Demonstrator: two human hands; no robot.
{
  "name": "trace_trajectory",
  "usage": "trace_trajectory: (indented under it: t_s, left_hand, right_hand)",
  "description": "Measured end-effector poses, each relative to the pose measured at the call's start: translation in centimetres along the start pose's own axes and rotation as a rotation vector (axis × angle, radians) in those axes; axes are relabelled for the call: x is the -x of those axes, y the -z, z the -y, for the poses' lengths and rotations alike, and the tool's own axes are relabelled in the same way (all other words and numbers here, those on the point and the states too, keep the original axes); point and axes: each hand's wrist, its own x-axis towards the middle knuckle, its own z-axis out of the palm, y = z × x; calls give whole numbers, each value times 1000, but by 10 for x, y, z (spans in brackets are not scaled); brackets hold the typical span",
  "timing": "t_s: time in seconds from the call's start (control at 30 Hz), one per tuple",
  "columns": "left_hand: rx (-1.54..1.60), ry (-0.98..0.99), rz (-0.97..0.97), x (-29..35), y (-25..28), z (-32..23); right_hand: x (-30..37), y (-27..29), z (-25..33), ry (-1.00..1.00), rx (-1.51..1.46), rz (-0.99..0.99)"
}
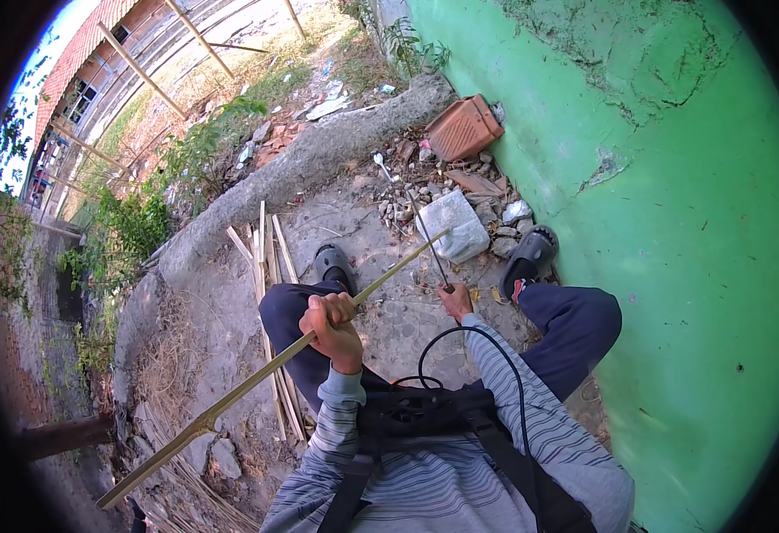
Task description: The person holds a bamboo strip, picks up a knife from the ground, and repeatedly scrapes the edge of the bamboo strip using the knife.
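My left hand [329,330] is closed around a long split bamboo strip [261,371]. The strip slants from the lower left up to the middle of the view, with a thicker node along its lower part. In my right hand [454,304], low between my knees, is a long-bladed knife [431,244], its dark narrow blade pointing up and away. The strip's far end passes close to the blade; whether they touch I cannot tell. Beyond the strip's tip lies a whitish block [457,226]. More split bamboo strips [271,258] lie on the ground to the left of my left leg.
A green wall [691,266] with peeling plaster rises on the right. Rubble [398,209], a terracotta roof tile [465,129] and a white plastic spoon [382,165] lie ahead. A low concrete ridge [292,169] curves from left to far. A black cable [505,364] loops over my right forearm.
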Motion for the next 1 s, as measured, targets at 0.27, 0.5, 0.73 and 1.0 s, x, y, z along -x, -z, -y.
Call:
trace_trajectory:
  t_s: [0.27, 0.5, 0.73, 1.0]
  left_hand:
    - [-29, 20, -70, -4, -5, -1]
    - [-15, -23, -89, 2, -5, 1]
    - [27, -6, -161, -2, -6, -1]
    - [17, -10, -204, -4, -16, -4]
  right_hand:
    - [22, -22, 71, 290, 36, 88]
    - [31, -25, 103, 412, 104, 131]
    - [17, -21, 72, 124, -12, 106]
    - [23, -25, 80, 385, 110, 126]
